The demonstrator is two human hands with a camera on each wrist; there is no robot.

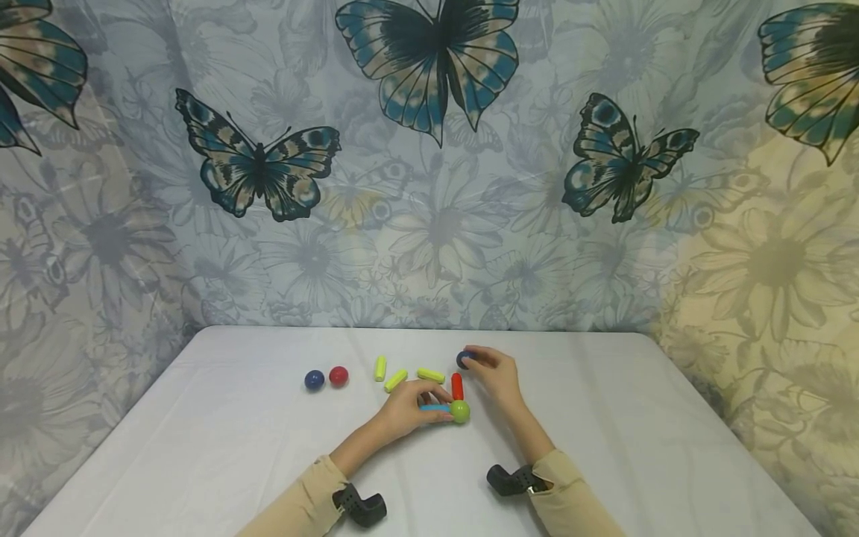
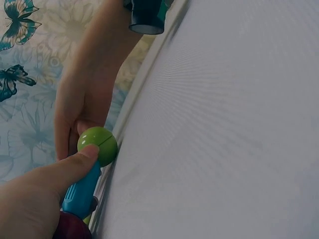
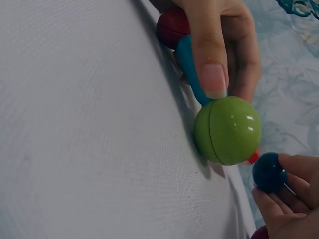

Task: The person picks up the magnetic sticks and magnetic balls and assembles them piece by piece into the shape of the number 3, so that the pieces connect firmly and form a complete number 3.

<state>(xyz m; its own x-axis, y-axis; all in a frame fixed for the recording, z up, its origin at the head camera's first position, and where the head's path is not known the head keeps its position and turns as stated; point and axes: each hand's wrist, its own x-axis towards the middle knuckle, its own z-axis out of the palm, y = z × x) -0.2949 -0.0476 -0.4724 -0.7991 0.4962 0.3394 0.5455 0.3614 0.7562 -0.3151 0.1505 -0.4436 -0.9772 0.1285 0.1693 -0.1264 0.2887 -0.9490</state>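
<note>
My left hand (image 1: 405, 410) grips a light blue rod (image 2: 82, 188) joined to a lime green ball (image 1: 459, 412). The thumb tip lies on the green ball in the left wrist view. A red ball (image 3: 172, 28) sits at the rod's other end, mostly covered by the hand in the head view. From the green ball a red rod (image 1: 457, 386) points away across the table. Just past its far end, my right hand (image 1: 498, 377) pinches a dark blue ball (image 3: 268, 173) between thumb and fingertips.
Several yellow-green rods lie loose beyond the left hand, among them a rod (image 1: 380, 368) standing lengthwise and another rod (image 1: 431, 375) near the red one. Further left, a blue ball (image 1: 314, 380) and a red ball (image 1: 338, 376) rest on the white tabletop (image 1: 201, 447). A butterfly-print cloth hangs behind.
</note>
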